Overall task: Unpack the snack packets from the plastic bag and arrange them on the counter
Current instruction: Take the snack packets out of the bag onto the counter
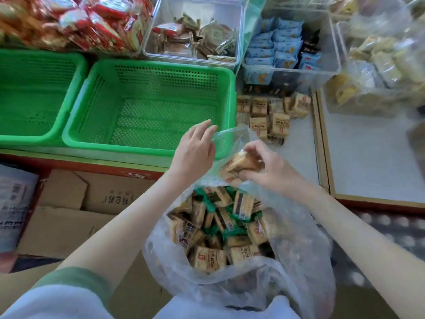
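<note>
The clear plastic bag (299, 226) gapes open below the counter (299, 157) front edge, full of tan snack packets (209, 259); stacked packets (271, 118) sit toward its back edge.

We see a white sleeve (57, 302) with a broad green cuff (78, 278) on the left arm, while the right forearm (358, 226) shows bare.
</note>
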